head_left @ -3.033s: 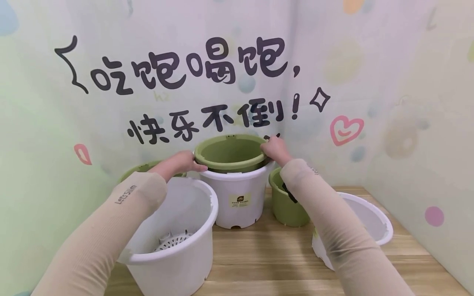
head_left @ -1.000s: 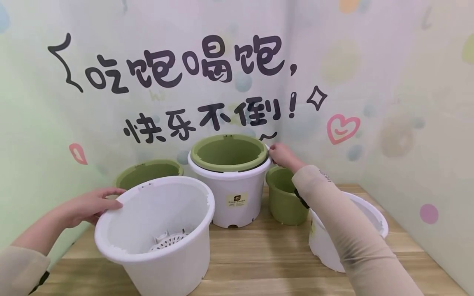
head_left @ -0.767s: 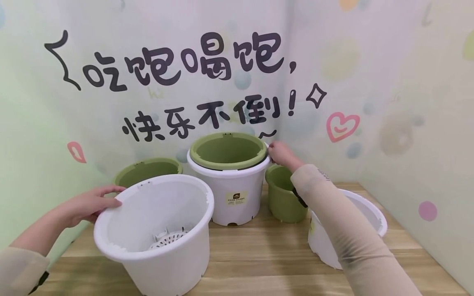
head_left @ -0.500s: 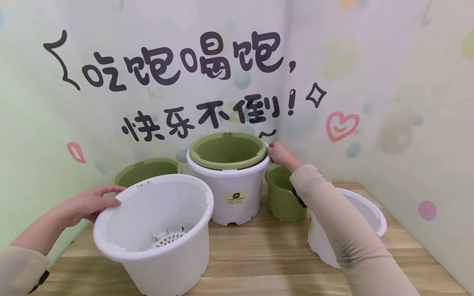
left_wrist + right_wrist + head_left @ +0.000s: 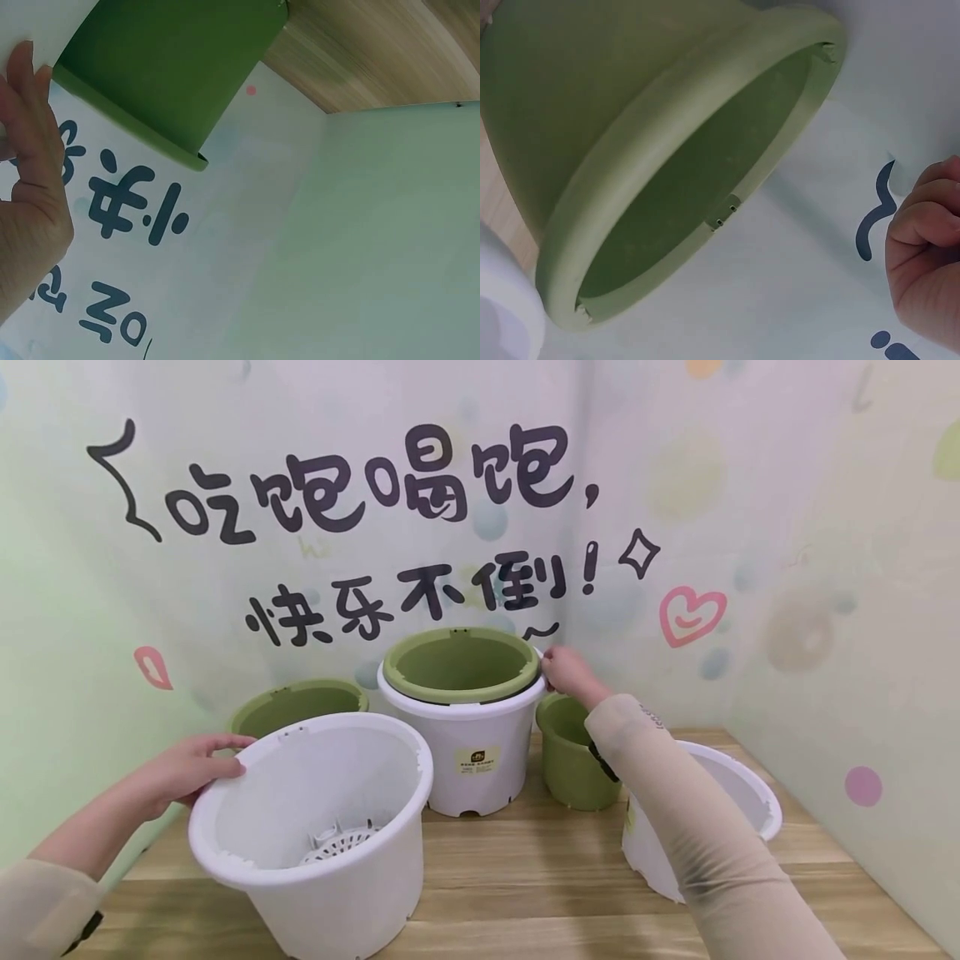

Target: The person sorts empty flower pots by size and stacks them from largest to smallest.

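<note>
At front left, my left hand (image 5: 180, 772) holds the rim of a large white plastic flowerpot (image 5: 348, 897), thumb over the rim; slotted holes show in its floor. Farther back, my right hand (image 5: 572, 671) pinches the right rim of a second white flowerpot (image 5: 427, 768) bearing a yellow label. Nested inside that one is a green flowerpot (image 5: 461, 667), its rim standing above the white one. The left wrist view shows my left hand (image 5: 37, 165) beside a green pot. In the right wrist view, my right hand (image 5: 930, 255) has curled fingers; what they grip is out of frame.
Another green pot (image 5: 300, 702) stands behind the front white pot. A small green pot (image 5: 581, 777) stands right of the middle stack. My right forearm crosses in front of a white pot (image 5: 648, 852) on the wooden table (image 5: 517, 893). Printed walls (image 5: 652, 460) enclose the back and sides.
Three seconds ago both hands held the nested green pot's rim. It now sits lower; my left hand has moved to the front pot, my right to the white rim. The last second is nearly still.
</note>
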The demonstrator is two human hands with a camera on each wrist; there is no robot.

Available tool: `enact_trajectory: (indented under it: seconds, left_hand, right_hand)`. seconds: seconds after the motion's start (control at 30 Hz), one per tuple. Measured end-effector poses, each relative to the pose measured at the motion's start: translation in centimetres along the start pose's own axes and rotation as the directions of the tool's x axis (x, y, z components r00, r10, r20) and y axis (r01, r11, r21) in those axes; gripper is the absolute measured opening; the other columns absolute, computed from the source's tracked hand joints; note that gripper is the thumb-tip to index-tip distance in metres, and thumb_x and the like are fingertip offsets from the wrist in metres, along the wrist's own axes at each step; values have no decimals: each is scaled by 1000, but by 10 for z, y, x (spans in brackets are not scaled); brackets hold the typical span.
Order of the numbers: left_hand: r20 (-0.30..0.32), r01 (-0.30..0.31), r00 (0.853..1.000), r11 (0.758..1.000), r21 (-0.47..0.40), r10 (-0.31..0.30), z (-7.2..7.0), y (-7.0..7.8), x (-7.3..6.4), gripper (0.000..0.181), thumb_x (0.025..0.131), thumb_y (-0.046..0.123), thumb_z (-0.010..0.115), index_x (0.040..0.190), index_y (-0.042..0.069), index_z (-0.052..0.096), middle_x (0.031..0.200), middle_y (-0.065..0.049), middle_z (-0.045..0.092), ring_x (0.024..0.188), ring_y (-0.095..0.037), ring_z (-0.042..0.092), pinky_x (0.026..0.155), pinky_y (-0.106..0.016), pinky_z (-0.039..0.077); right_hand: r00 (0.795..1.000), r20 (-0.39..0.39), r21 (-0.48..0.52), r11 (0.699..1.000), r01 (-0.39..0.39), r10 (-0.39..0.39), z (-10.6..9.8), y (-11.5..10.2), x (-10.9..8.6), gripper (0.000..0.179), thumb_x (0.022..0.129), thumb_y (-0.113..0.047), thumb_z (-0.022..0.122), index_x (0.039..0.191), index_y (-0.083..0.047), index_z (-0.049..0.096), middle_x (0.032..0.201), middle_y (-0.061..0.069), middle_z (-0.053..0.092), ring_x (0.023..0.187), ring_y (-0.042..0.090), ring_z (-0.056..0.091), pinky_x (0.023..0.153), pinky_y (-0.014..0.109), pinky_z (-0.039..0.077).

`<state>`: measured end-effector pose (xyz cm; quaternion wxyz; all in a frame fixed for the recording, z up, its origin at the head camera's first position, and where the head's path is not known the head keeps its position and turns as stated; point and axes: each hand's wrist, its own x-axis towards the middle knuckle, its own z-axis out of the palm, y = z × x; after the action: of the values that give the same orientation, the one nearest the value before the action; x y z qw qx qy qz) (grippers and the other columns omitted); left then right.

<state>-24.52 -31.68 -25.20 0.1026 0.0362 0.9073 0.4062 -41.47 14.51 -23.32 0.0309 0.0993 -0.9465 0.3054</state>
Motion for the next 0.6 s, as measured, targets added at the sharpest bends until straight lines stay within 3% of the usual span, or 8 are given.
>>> enact_trajectory:
  seconds: [0.6]
  left_hand:
    - [-4,-28,1000,999,17,28,-7,13,5,54,92,11,44,134,-14,22,77,-3,64,61,-18,64,56,-33,54]
  right_hand:
    - [1000,-20,-6,1000,-4,3,1,0,-2,27,95,-9,33,100,6,54,70,9,53,59,16,47,51,20,39]
